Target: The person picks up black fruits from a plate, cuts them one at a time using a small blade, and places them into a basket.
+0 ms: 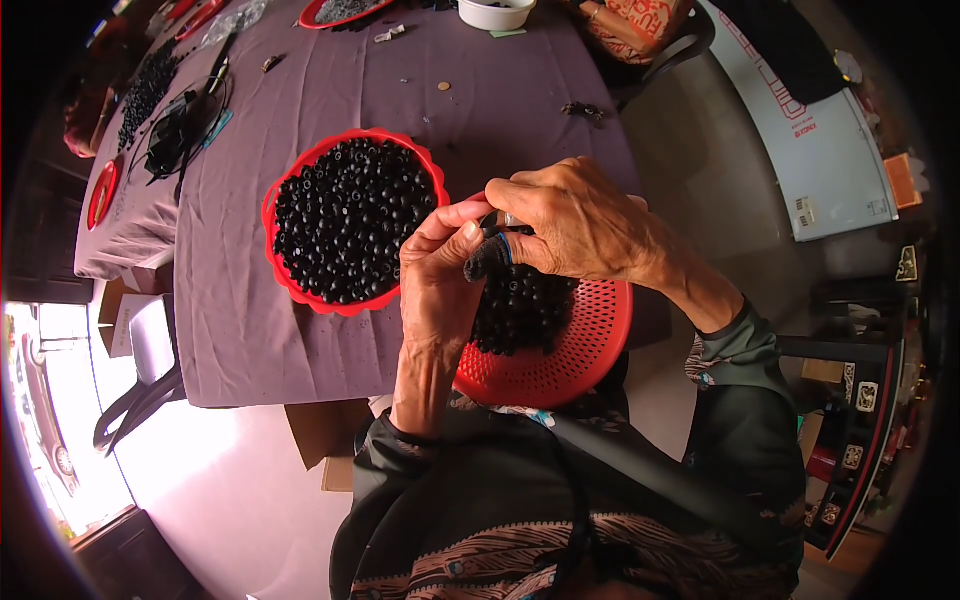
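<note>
My two hands meet over the red baskets. My left hand [438, 270] is closed, its fingertips pinching a small black ring-like piece [489, 220]. From the other side my right hand [590, 220] pinches at the same piece; its fingers hide part of it. A dark cloth cover with a blue edge [487, 258] sits at the tip of the right thumb. Under the hands, a red perforated basket [600, 330] holds black round pieces [522, 312]. To the left stands a red scalloped basket [432, 165] full of similar glossy black pieces [350, 220], some with holes.
A purple cloth covers the table [290, 365]. Toward its far side are a white bowl [497, 14], a red plate of grey bits [345, 10] and a dark cable bundle [172, 135]. A chair with an orange patterned bag [630, 30] stands beyond the right edge.
</note>
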### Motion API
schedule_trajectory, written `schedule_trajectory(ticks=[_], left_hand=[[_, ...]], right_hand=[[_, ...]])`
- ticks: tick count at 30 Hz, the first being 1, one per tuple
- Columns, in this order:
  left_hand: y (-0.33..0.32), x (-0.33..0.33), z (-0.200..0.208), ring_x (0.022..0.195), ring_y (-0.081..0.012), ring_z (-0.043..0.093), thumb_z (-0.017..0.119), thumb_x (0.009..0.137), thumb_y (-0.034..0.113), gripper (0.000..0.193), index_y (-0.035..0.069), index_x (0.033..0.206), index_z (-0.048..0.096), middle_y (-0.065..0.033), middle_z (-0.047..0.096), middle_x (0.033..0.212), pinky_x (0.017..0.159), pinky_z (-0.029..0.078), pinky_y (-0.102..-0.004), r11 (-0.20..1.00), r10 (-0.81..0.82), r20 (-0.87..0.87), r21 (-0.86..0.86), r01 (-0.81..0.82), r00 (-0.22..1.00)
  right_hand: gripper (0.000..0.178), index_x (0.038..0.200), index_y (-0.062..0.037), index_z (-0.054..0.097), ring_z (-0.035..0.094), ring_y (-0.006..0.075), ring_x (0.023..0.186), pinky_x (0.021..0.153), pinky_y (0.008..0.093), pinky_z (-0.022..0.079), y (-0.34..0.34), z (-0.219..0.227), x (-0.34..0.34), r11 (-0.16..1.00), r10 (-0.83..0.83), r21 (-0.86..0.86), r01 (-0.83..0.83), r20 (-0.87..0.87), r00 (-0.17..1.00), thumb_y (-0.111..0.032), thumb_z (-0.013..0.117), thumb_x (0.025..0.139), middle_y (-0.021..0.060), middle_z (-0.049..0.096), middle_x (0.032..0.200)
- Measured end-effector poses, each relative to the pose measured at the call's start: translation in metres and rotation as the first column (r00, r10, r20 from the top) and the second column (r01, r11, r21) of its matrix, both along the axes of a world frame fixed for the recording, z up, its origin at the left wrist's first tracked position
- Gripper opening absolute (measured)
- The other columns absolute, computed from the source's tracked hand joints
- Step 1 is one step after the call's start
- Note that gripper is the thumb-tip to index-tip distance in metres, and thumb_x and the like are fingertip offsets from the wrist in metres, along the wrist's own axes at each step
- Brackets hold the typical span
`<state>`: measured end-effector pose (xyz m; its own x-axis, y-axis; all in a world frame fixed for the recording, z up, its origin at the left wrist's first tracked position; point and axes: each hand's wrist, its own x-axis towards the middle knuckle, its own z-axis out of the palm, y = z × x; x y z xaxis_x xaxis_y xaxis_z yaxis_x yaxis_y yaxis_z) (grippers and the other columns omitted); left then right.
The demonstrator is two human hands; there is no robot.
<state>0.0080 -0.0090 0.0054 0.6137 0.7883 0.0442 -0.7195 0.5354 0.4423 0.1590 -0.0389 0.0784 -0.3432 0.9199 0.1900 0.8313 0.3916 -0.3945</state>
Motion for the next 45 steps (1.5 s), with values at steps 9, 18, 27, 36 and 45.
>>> schedule_trajectory(ticks=[9, 18, 27, 36, 45], left_hand=[[0.000, -0.001, 0.002, 0.084, -0.0163, 0.061, 0.058, 0.080, 0.001, 0.016, -0.003, 0.096, 0.060, -0.0106, 0.062, 0.095, 0.077, 0.050, -0.0273, 1.000, 0.030, -0.022, 0.009, -0.030, 0.999], [-0.001, 0.000, 0.004, 0.085, -0.0166, 0.060, 0.059, 0.080, 0.002, 0.016, -0.003, 0.096, 0.060, -0.0112, 0.062, 0.096, 0.078, 0.049, -0.0276, 0.999, 0.034, -0.035, 0.012, -0.033, 0.999], [-0.001, 0.001, 0.001, 0.083, -0.0174, 0.061, 0.057, 0.081, 0.001, 0.015, -0.004, 0.095, 0.059, -0.0127, 0.062, 0.095, 0.077, 0.050, -0.0286, 1.000, 0.025, -0.022, 0.009, -0.025, 0.999], [-0.006, 0.002, 0.002, 0.078, -0.0151, 0.059, 0.058, 0.081, 0.001, 0.013, -0.003, 0.094, 0.058, -0.0087, 0.061, 0.087, 0.074, 0.049, -0.0268, 0.996, 0.007, -0.152, -0.084, -0.020, 0.988], [-0.020, -0.020, -0.014, 0.071, -0.0101, 0.056, 0.059, 0.082, 0.006, 0.012, -0.001, 0.092, 0.061, -0.0040, 0.061, 0.080, 0.067, 0.046, -0.0224, 0.999, -0.009, -0.527, 0.033, 0.031, 0.850]], right_hand=[[0.026, 0.073, -0.0019, 0.046, 0.055, 0.0319, 0.058, 0.053, 0.0390, 0.042, 0.000, -0.001, -0.001, 1.000, -0.009, 0.005, 0.008, 0.054, 0.998, -0.018, 0.067, 0.071, 0.0101, 0.053, 0.062], [0.036, 0.071, -0.0019, 0.045, 0.056, 0.0322, 0.059, 0.052, 0.0387, 0.042, 0.002, -0.001, 0.002, 0.999, -0.008, 0.043, 0.008, 0.001, 1.000, -0.032, 0.065, 0.075, 0.0110, 0.053, 0.063], [0.026, 0.075, -0.0013, 0.047, 0.057, 0.0319, 0.061, 0.053, 0.0388, 0.043, 0.000, -0.005, 0.001, 1.000, -0.013, -0.004, 0.013, 0.027, 1.000, -0.020, 0.065, 0.073, 0.0110, 0.054, 0.064], [0.019, 0.078, -0.0004, 0.047, 0.058, 0.0322, 0.063, 0.054, 0.0387, 0.045, -0.009, -0.009, -0.003, 1.000, -0.008, 0.024, 0.006, 0.052, 0.999, -0.007, 0.062, 0.069, 0.0124, 0.056, 0.068], [0.020, 0.081, -0.0033, 0.046, 0.059, 0.0262, 0.061, 0.052, 0.0376, 0.047, -0.023, -0.043, -0.007, 0.998, 0.046, 0.042, -0.048, 0.029, 0.998, -0.001, 0.058, 0.065, 0.0078, 0.055, 0.063]])
